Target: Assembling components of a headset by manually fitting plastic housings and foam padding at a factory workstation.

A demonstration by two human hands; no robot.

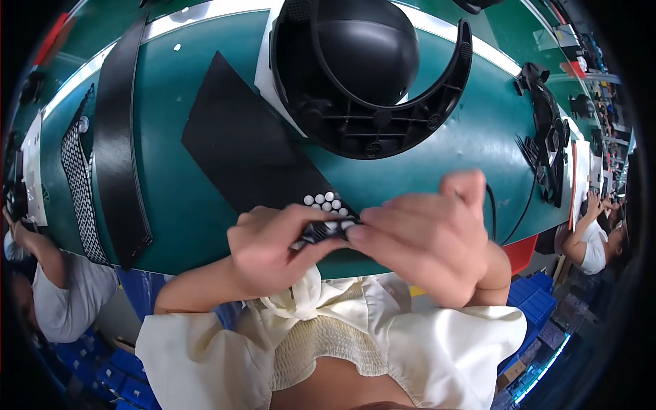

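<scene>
Close to the table's near edge, my left hand point(263, 249) is closed around a small black part point(318, 232) that has pale spots or pieces on it. The fingers of my right hand point(437, 239), slightly blurred, pinch the right end of that same part. Its exact kind is hard to make out, since my fingers cover much of it. Just beyond it, several small round white discs point(329, 197) lie on the end of a black flat sheet point(239, 130). The sheet runs diagonally over the green table point(478, 164).
A large black curved plastic frame point(376, 130) with a rounded black dome point(369, 55) stands at the far middle. Leftward lie a long black strip point(115, 137) and a perforated strip point(78, 171). Black cabled parts point(547, 143) are at right. Other people sit at both sides.
</scene>
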